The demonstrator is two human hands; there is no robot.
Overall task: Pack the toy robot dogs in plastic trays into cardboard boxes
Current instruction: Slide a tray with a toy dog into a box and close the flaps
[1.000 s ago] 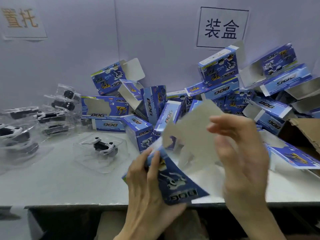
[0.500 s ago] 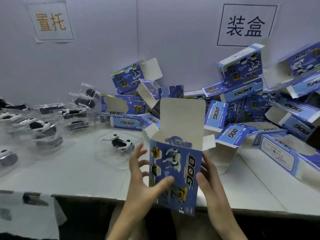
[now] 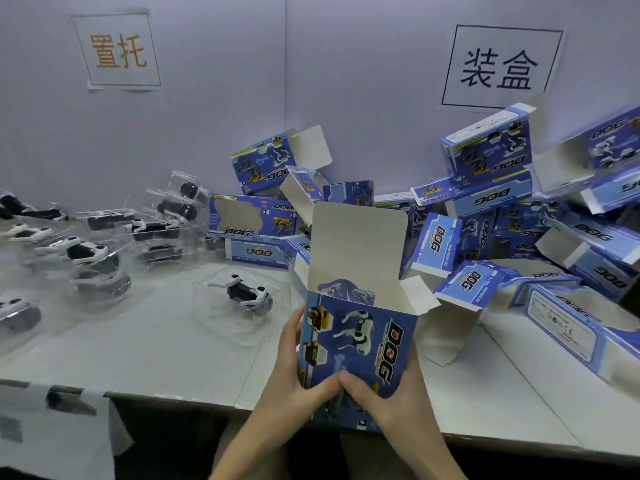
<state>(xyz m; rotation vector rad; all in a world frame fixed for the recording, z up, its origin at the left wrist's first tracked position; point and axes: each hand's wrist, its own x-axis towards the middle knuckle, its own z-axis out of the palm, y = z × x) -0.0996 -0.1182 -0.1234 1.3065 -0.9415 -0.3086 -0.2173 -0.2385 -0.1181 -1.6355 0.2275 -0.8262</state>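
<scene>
You hold one open box [image 3: 356, 341] upright at the near edge of the tabletop [image 3: 156, 341], left hand [image 3: 294, 368] and right hand [image 3: 388, 400] wrapped round its lower half. The nearest toy dog in its tray [image 3: 247, 296] lies just left, unpacked, and packing looks barely begun. The box's bottom is hidden.

A blue cardboard box [image 3: 356, 341] printed "DOG" is held upright at lower centre of the frame, its top flaps opened. Just left of it, a black-and-white toy dog [image 3: 247, 294] is seated in a clear plastic tray [image 3: 221, 327] laid on the bench [image 3: 138, 348]. More filled trays [image 3: 97, 251] are heaped at left; open boxes [image 3: 491, 202] are piled at right.
</scene>
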